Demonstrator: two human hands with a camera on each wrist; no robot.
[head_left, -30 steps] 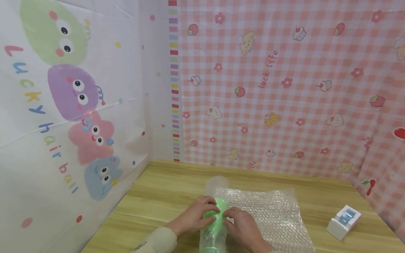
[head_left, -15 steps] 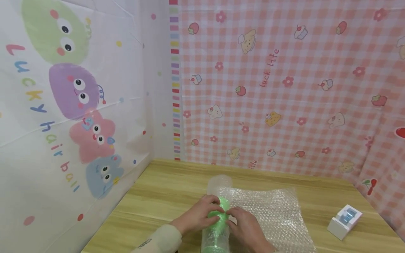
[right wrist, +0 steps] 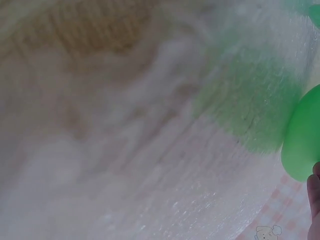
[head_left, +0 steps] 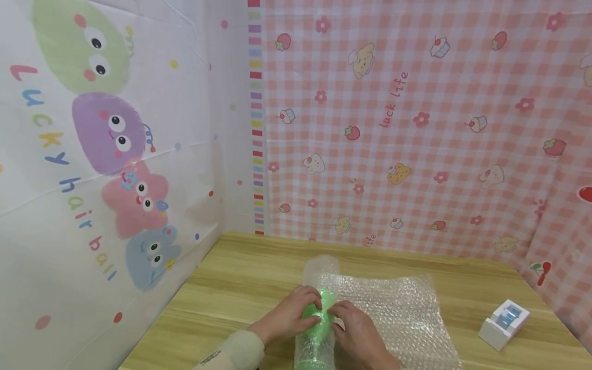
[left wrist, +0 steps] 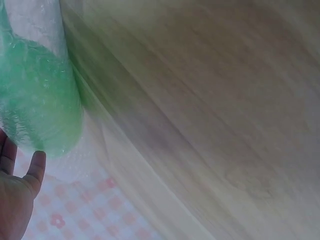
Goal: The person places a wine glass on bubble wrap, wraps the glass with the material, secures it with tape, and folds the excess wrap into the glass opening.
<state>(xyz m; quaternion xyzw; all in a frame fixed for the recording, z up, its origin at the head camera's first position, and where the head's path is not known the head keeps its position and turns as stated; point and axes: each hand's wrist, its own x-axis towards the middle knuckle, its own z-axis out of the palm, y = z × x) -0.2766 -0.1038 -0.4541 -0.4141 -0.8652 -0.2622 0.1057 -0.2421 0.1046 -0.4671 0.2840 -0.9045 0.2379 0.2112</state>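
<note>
Movement since half a second ago: left hand (head_left: 292, 314) fingertips drawn back from those of the right hand (head_left: 358, 329); a strip of green shows between.
Left hand: thumb and fingers apart, fingers bent over the left side of the rolled part of the bubble wrap (head_left: 402, 313), gripping it.
Right hand: bent fingers and thumb holding the roll's right side, opposite the left hand.
Green object: round-ended body (head_left: 327, 298) inside the roll, lying between the hands; exact kind cannot be told through the film.
Bubble wrap: clear, rolled around the green object, remainder spread flat to the right of the roll.
White box: with blue panel (head_left: 504, 325), right side of the wood-grain table (head_left: 231, 277), apart from the wrap.
Sleeve: cream (head_left: 240, 349), left arm.
Backdrops: pink checked cloth (head_left: 407, 103) behind; white cartoon-printed sheet (head_left: 185, 128) at left.
Right wrist view: largely blurred.
</note>
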